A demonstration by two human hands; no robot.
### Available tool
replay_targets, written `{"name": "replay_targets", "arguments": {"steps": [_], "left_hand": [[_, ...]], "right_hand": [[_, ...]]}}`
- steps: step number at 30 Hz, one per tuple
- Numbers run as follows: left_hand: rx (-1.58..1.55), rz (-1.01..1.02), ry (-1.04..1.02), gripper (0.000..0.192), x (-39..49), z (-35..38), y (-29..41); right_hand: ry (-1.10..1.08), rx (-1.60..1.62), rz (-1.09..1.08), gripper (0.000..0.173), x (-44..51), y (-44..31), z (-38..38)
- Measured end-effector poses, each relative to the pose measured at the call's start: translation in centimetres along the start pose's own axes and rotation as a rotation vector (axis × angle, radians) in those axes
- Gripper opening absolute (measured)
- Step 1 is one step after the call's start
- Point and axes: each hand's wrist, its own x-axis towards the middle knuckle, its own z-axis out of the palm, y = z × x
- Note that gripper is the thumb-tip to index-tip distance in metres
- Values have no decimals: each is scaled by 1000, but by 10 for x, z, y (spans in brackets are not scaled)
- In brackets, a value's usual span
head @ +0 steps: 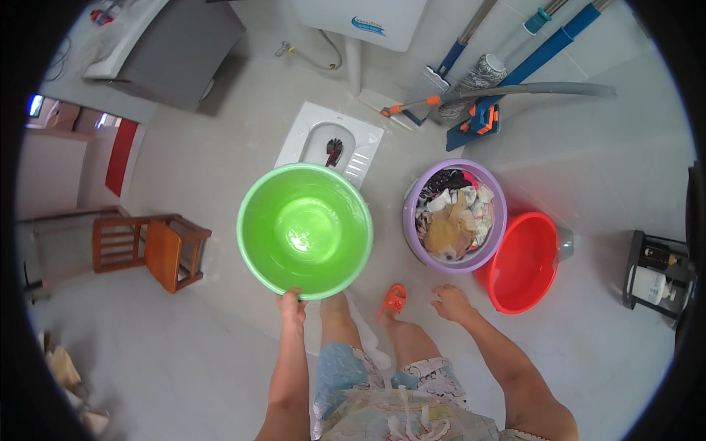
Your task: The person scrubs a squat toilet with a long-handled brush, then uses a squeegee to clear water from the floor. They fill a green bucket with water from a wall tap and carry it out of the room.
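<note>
My left hand grips the near rim of a round green plastic basin, with the thumb over the edge. The basin's inside is wet and shiny and holds no clothes. My right hand holds nothing, its fingers apart, just below a purple tub. Wet clothes fill that tub, tan and white cloth on top and dark and pink pieces at the back. Against its right side stands a red plastic bucket.
Beyond the basin, a white squat toilet is set in the floor, with a dark-bristled brush in it. Several mops lean in the back right corner. A wooden chair stands left, a black rack with bottles far right.
</note>
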Motion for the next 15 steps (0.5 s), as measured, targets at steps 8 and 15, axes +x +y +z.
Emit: {"name": "replay_targets", "arguments": {"steps": [8,15], "left_hand": [[-62,-130,-26,40,135,2,83],[-131,-158,-1,42,171,-17,120]], "right_hand": [[-17,-27,188,37,86,-39,-31],[632,-736,203,53,179,-21,-261]]}}
